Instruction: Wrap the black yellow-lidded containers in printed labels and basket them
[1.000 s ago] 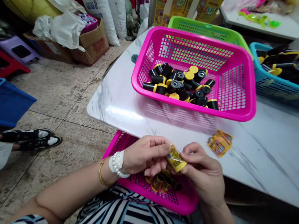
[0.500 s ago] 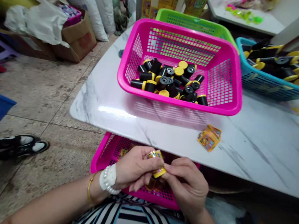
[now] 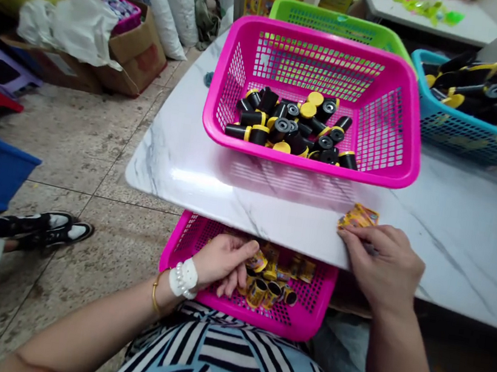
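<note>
My right hand (image 3: 385,262) is at the table's front edge, thumb and fingers pinching the near corner of a small stack of yellow printed stickers (image 3: 361,217). My left hand (image 3: 228,262) hovers over the lower pink basket (image 3: 303,327), thumb stretched out and fingers loosely apart, with nothing visibly held. Just beyond its thumb lies a yellow-wrapped piece (image 3: 258,262); whether a finger touches it I cannot tell. Several short black cylinders wrapped in yellow printed labels (image 3: 257,294) lie in that basket. The table edge hides its far side.
On the marbled table (image 3: 178,164) stands a pink basket (image 3: 306,164) holding several black cylinders with yellow caps (image 3: 252,117). Behind it is a green basket (image 3: 344,18); a blue basket (image 3: 474,139) of similar pieces is at right. Another person's shoes (image 3: 60,228) show at left.
My right hand has left my left hand and moved right to the stickers. The yellow-labelled piece between my hands is out of their grip, and my left hand has loosened.
</note>
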A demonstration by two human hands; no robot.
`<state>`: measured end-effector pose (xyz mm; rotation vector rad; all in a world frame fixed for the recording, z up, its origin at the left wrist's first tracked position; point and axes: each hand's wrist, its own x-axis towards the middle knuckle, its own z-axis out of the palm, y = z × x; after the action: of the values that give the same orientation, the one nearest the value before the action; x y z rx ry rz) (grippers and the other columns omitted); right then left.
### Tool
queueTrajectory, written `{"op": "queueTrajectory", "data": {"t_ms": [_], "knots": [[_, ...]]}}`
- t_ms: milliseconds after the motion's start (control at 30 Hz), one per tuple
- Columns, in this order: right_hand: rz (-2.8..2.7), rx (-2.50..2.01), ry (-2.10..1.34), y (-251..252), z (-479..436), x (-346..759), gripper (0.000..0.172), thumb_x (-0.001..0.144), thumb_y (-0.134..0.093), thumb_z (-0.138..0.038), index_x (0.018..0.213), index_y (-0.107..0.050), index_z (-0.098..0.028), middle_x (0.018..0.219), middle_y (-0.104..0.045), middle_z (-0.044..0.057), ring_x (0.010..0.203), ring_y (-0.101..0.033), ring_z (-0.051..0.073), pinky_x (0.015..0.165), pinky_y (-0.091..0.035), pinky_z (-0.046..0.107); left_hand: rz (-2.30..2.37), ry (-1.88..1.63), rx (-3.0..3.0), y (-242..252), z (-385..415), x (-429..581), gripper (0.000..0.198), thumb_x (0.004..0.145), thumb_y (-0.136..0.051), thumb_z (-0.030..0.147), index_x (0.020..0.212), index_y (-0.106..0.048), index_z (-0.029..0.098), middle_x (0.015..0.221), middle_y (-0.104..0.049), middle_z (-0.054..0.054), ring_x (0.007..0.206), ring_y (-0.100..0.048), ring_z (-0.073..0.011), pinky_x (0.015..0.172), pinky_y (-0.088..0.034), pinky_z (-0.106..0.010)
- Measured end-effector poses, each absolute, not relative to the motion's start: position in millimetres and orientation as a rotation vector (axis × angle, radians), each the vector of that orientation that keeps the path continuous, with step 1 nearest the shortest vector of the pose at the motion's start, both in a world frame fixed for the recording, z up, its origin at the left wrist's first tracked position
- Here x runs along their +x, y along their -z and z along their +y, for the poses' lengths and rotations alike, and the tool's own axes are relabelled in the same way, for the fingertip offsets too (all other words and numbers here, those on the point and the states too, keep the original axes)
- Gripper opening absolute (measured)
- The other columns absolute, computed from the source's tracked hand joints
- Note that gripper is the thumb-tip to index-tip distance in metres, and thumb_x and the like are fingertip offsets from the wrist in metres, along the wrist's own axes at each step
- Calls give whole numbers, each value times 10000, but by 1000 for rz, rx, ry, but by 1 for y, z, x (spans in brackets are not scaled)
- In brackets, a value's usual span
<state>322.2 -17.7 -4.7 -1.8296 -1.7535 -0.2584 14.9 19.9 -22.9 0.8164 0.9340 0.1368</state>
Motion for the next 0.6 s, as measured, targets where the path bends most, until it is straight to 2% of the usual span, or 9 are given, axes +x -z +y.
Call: {"op": "queueTrajectory", "data": {"t_ms": [100,133,200,267,333,433,533,600], "knots": [[-1646,-1775,278,4,-23,311,82,888,-767,-275,825,-775,-223,767,-704,49,752,-648,231,710,-538,403,1110,-224,1110,9,16,7,516,905,-622,554,1155,-657,104,495,-616,24,333,-518,-116,343,-332,-186],[-1595,-1734,290,2,-26,304,23,873,-785,-253,860,-784,-234,785,-700,46,758,-648,226,721,-541,404,1204,-320,1255,2,13,6,448,895,-660,488,1121,-697,103,491,-594,28,366,-510,-101,378,-329,-181],[-1534,-1617,292,-2,-31,284,108,835,-817,-194,916,-790,-260,848,-693,41,800,-659,223,749,-552,408,1254,-504,1450,-12,6,7,310,863,-713,411,947,-748,115,502,-567,23,443,-495,-86,441,-336,-184],[-1574,-1478,230,-8,-33,257,209,803,-830,-127,940,-781,-276,934,-691,37,871,-678,227,789,-571,419,1139,-582,1399,-23,4,15,304,861,-718,400,977,-740,120,567,-598,15,478,-487,-85,465,-361,-191],[-1663,-1344,135,-12,-32,230,297,798,-813,-67,1001,-768,-280,1023,-690,46,940,-689,234,820,-590,428,984,-664,1254,-29,8,26,350,840,-737,385,1069,-709,122,719,-664,-15,557,-548,-96,531,-445,-209],[-1709,-1219,36,-15,-27,202,392,830,-753,-31,1119,-750,-296,1079,-697,60,982,-703,234,837,-615,416,833,-740,1151,-34,25,38,243,855,-715,365,918,-708,130,756,-651,-17,621,-565,-97,590,-480,-212],[-1540,-1267,-397,-18,-20,201,477,885,-733,-146,1328,-658,-304,1176,-701,86,978,-719,224,778,-634,367,803,-714,1170,-37,44,35,241,901,-662,354,800,-676,136,646,-586,24,549,-501,-71,553,-428,-193],[-1335,-1307,-848,-22,-13,209,489,929,-704,-285,1407,-597,-287,1210,-694,104,857,-719,188,654,-620,308,784,-656,1239,-39,53,30,238,896,-663,339,777,-673,132,633,-582,25,547,-490,-70,541,-401,-192]]}}
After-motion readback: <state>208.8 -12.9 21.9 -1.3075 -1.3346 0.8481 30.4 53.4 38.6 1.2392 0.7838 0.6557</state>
